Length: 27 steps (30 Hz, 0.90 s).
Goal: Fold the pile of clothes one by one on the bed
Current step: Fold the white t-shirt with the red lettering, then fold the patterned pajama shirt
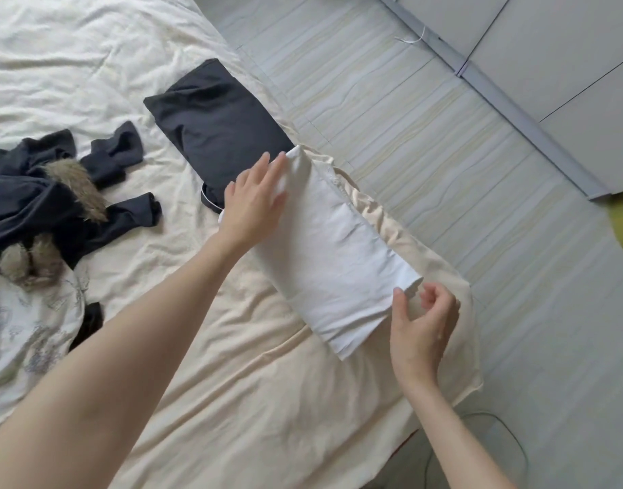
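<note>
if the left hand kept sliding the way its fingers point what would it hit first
The left hand points up-right along the white garment. Past that garment's far end, it would likely meet the folded dark garment, though depth is unclear.

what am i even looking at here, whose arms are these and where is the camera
No machine here: these are a person's two bare arms, filmed by one wide-angle camera worn on the head, looking down at a bed. The left hand lies flat, fingers straight, on a long folded white garment. The right hand curls its fingers at the garment's near corner; whether its grip has closed is unclear. A folded dark garment lies beyond, and an unfolded dark pile with fur trim waits on the left.
</note>
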Tool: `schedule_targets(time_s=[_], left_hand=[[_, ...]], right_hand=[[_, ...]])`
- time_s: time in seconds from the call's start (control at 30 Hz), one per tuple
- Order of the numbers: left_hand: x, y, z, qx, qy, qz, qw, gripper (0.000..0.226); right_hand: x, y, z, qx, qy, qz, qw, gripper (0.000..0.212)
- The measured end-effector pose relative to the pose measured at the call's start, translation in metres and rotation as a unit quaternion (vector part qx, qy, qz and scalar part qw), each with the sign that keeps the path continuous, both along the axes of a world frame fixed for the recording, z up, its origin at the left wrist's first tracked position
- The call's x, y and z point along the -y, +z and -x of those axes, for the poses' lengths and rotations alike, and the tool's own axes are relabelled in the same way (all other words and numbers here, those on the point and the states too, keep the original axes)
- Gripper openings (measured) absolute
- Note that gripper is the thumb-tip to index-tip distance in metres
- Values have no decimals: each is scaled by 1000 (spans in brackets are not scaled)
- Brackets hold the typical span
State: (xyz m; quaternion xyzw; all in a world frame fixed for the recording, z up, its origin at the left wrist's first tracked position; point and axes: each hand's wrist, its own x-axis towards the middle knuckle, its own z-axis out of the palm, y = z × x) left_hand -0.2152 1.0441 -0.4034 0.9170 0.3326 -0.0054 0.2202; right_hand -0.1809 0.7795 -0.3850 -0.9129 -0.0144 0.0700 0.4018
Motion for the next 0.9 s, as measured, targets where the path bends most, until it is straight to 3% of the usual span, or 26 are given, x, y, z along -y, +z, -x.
schedule_targets(time_s=[0.07,0.1,0.17,0.23,0.33,0.5,0.77,0.9], left_hand=[[7,1,-6,-12,-90,-65,994,62],[12,0,-10,-20,-135,-95,986,61],[22,-7,-19,-56,-187,-120,973,59],[27,-20,-22,-99,-188,-120,970,61],[32,-42,-22,-105,-173,-129,971,61],[33,-66,-36,-100,-189,-153,965,62],[32,-49,-26,-111,-205,-131,963,59],[41,-29,28,-32,-166,-99,981,57]], right_hand=[[-8,2,-4,189,157,29,969,26],[-14,0,-5,238,238,46,940,28],[-28,-7,-5,249,356,102,895,37],[-35,-23,-6,201,412,163,874,50],[-30,-49,-15,135,423,212,870,63],[-29,-76,-23,126,413,221,874,63],[-26,-62,-23,71,452,246,855,65],[-25,-40,-17,61,468,259,843,68]])
